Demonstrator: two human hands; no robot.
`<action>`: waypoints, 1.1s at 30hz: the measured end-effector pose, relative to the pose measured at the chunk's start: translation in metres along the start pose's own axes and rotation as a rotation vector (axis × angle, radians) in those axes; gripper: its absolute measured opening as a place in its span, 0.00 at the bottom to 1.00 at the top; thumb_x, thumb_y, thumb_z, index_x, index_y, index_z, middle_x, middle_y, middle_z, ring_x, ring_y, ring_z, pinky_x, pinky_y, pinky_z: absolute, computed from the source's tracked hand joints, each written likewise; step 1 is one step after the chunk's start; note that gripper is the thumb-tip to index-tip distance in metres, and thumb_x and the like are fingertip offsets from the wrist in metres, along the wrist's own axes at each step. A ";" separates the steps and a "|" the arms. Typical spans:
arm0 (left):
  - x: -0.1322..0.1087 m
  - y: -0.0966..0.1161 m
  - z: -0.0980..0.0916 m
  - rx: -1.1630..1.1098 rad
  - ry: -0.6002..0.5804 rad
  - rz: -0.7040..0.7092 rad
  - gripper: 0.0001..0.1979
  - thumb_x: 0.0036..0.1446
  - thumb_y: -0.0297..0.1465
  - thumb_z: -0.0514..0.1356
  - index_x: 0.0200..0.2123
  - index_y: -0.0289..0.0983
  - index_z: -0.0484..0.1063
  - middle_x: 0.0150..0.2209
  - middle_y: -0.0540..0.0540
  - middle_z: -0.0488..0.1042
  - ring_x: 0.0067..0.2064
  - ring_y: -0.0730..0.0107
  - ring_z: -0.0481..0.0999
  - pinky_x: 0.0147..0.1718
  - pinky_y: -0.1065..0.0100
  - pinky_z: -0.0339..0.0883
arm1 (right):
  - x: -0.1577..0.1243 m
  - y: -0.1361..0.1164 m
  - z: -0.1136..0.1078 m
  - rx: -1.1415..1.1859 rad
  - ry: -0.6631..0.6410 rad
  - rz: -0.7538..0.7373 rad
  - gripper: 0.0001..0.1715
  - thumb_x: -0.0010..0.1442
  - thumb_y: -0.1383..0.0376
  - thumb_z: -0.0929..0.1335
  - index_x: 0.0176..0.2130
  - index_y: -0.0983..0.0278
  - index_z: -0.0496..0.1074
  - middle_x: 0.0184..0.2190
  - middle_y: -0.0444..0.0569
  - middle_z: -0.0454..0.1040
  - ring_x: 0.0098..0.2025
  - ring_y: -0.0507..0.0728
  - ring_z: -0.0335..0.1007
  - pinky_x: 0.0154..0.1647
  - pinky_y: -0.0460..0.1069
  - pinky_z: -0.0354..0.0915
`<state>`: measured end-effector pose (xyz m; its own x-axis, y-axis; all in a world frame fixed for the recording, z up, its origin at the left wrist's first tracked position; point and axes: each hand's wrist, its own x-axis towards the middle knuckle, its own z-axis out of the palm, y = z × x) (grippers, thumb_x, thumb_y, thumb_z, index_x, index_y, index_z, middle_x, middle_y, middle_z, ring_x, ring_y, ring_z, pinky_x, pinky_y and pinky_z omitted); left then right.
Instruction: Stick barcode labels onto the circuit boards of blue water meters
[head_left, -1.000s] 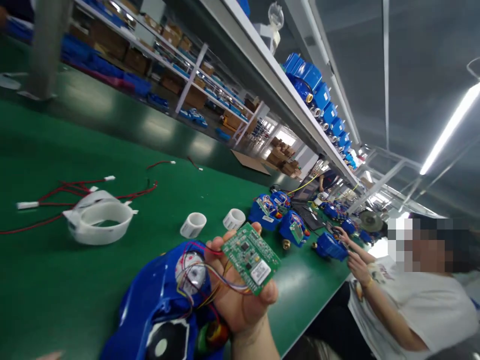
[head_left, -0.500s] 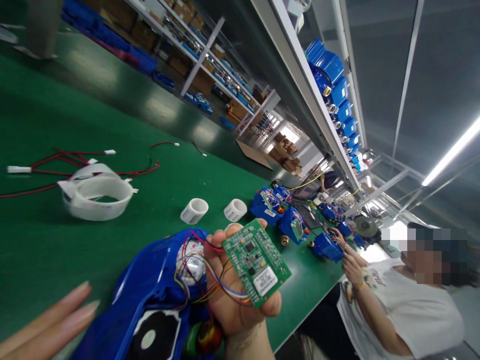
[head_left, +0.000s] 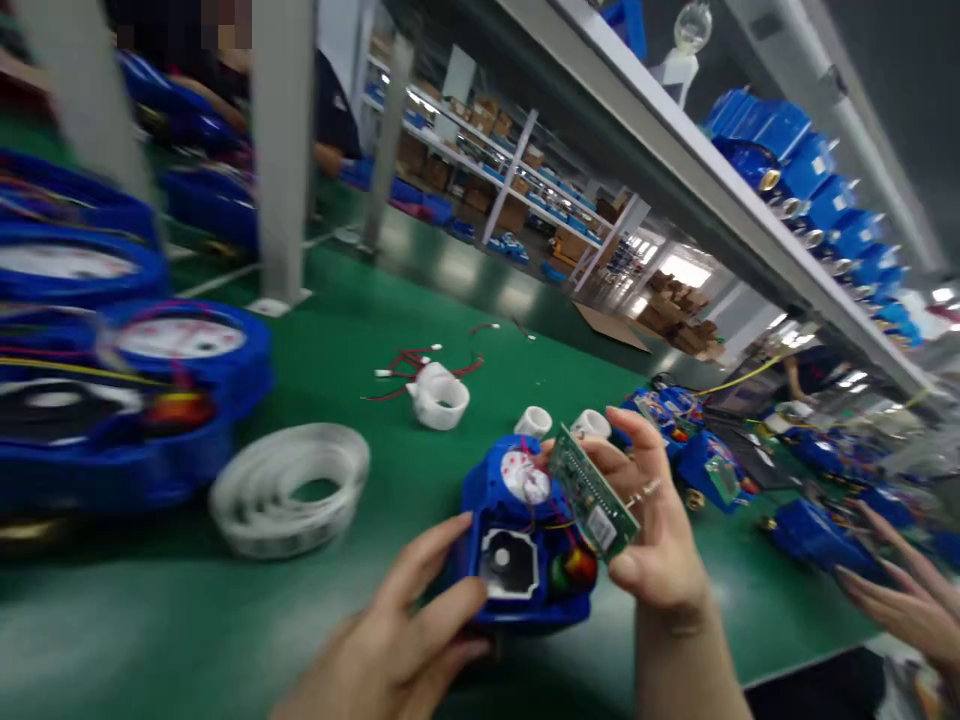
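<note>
A: From the head camera, what is in the right hand [head_left: 654, 535]?

B: A green circuit board [head_left: 594, 497]. It is pinched by its edges between thumb and fingers and held tilted, just above the right side of a blue housing [head_left: 525, 545]. Thin coloured wires run from the board down into the housing.

A: And the left hand [head_left: 405, 635]?

B: Its thumb and forefinger are drawn narrow and grip the near-left corner of that housing. The housing sits on the green desk [head_left: 360, 330], open side up. A white dial and a black-and-white square part show inside it.

A: What lies around it?

B: To the left is a loose coil of white strip [head_left: 289, 487]. Farther back is a white ring [head_left: 441, 397], with red wires [head_left: 416, 360] just behind it. Two small white rolls [head_left: 534, 420] stand just beyond the housing. Blurred blue units [head_left: 112, 400] are stacked at the far left, and more sit on the desk to the right. A co-worker's hands [head_left: 900, 590] reach in at the right edge. A shelf [head_left: 675, 140] overhead carries blue boxes.
</note>
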<state>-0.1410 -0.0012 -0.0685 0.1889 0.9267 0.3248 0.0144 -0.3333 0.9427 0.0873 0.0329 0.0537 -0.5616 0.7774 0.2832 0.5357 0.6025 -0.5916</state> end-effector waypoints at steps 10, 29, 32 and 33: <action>-0.045 0.024 -0.021 0.480 -0.176 0.285 0.32 0.61 0.22 0.50 0.65 0.53 0.56 0.67 0.45 0.61 0.62 0.61 0.70 0.56 0.66 0.71 | 0.026 -0.059 0.003 -0.126 -0.482 -0.199 0.52 0.48 0.71 0.70 0.68 0.53 0.54 0.60 0.49 0.69 0.62 0.61 0.65 0.69 0.58 0.51; 0.162 0.035 -0.055 1.081 -0.360 0.126 0.14 0.63 0.37 0.61 0.48 0.36 0.72 0.53 0.41 0.72 0.55 0.55 0.71 0.55 0.46 0.66 | -0.002 -0.076 -0.002 -0.308 -0.461 -0.103 0.48 0.49 0.74 0.64 0.68 0.58 0.57 0.69 0.51 0.56 0.73 0.63 0.42 0.72 0.67 0.32; 0.182 0.031 -0.049 0.993 -0.359 0.029 0.16 0.62 0.37 0.62 0.50 0.37 0.71 0.54 0.40 0.71 0.56 0.53 0.70 0.55 0.45 0.66 | -0.010 -0.075 -0.004 -0.354 -0.403 -0.093 0.50 0.48 0.77 0.63 0.68 0.56 0.55 0.70 0.48 0.54 0.74 0.62 0.40 0.72 0.67 0.32; 0.186 0.033 -0.050 0.946 -0.350 -0.013 0.17 0.62 0.38 0.62 0.51 0.37 0.71 0.54 0.40 0.71 0.55 0.53 0.71 0.54 0.45 0.66 | -0.014 -0.074 -0.004 -0.369 -0.383 -0.096 0.52 0.48 0.78 0.62 0.69 0.56 0.54 0.71 0.47 0.53 0.74 0.61 0.38 0.72 0.67 0.33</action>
<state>-0.1541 0.1689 0.0269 0.4591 0.8787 0.1310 0.7630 -0.4655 0.4485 0.0576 -0.0219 0.0970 -0.7715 0.6361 -0.0135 0.6182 0.7444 -0.2526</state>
